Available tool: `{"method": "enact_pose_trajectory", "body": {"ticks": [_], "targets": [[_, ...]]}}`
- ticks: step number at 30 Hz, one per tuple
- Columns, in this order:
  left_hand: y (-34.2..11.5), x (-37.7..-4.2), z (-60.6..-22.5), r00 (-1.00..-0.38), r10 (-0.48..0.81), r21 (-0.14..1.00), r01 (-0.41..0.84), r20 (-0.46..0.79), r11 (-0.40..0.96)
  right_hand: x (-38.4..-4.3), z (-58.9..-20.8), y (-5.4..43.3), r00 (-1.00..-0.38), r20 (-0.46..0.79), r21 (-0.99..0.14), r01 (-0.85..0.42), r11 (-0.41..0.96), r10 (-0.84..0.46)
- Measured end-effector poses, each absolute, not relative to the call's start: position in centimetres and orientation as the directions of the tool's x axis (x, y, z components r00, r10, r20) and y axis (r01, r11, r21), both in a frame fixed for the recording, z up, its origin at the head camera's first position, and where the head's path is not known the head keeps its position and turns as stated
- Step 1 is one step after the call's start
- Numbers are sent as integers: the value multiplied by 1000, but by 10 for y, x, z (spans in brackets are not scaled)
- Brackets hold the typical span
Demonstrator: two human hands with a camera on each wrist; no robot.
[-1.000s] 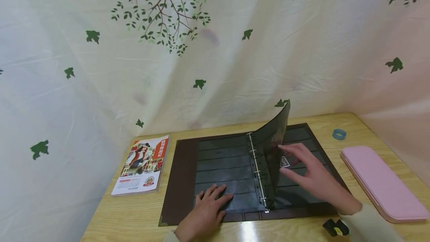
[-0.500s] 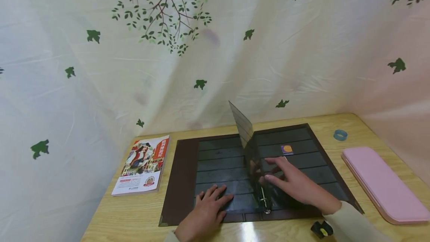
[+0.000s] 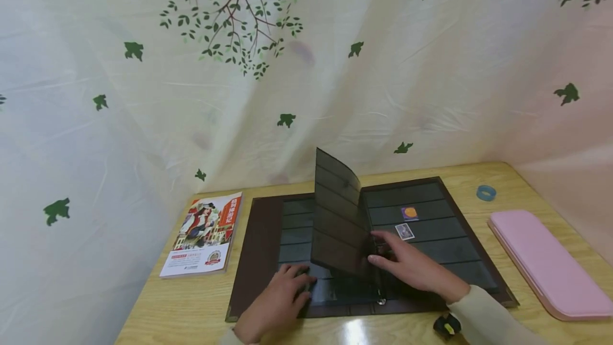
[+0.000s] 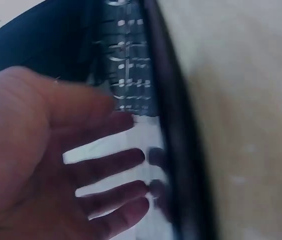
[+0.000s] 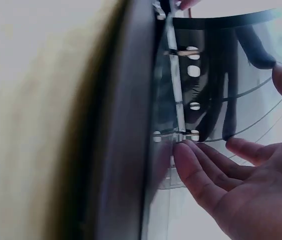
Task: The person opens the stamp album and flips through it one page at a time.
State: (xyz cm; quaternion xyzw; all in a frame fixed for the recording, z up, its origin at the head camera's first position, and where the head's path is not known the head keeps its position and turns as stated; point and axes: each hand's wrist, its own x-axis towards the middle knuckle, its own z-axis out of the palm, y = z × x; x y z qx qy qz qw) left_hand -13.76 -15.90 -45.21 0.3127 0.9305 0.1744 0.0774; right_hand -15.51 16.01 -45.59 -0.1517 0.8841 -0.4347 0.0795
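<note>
At the near edge of the wooden table [image 3: 158, 315], a small black-and-yellow item [image 3: 447, 326] sits beside the right sleeve [image 3: 483, 313]. On the near left, the left hand [image 3: 278, 302] grasps nothing; its fingers are loosely extended, with the tips on the left pocket page [image 3: 294, 225] of an open ring binder [image 3: 258, 260]. The right hand [image 3: 414, 265] is likewise unclenched, its thumb and fingertips touching a raised black pocket page [image 3: 337, 212] without gripping it. That page stands up from the metal rings [image 5: 177, 90] at the binder's middle, leaning left over the left pocket page. On the right pocket page [image 3: 445, 230] lie a small grey picture card [image 3: 404, 231] and, just beyond it, a purple card with an orange disc [image 3: 409, 213]. A pink case [image 3: 548, 265] lies right of the binder, an illustrated paperback [image 3: 203, 236] to its left. A blue ring [image 3: 486, 192] is at the far right, before a leaf-printed curtain [image 3: 306, 79].
</note>
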Motion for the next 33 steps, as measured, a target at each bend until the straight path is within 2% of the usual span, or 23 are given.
{"method": "enact_pose_trajectory", "body": {"ticks": [5, 9, 13, 17, 21, 24, 27, 33], "targets": [[-163, -145, -435, -848, 504, 442, 520, 164, 731, -154, -461, 156, -951, -9, -774, -188, 604, -308], [-166, -147, -419, -863, 410, 527, 506, 297, 683, -151, -457, 150, -962, -30, -744, -160, 649, -272], [-166, -146, -407, -844, 342, 568, 533, 414, 627, -149, -454, 144, -971, -13, -692, -164, 703, -240], [-162, -147, -405, -784, 377, 484, 607, 492, 631, -147, -454, 138, -976, 13, -650, -173, 740, -217], [-154, -148, -411, -744, 526, 414, 667, 412, 619, -145, -454, 135, -979, 29, -637, -173, 751, -201], [-149, -146, -420, -754, 602, 427, 650, 263, 628, -145, -455, 135, -979, 36, -634, -177, 753, -200], [-147, -143, -427, -765, 626, 434, 621, 153, 653, -146, -457, 137, -978, 15, -646, -167, 745, -206], [-146, -141, -432, -758, 640, 437, 623, 130, 649, -146, -460, 144, -977, -56, -676, -115, 727, -207]]}}
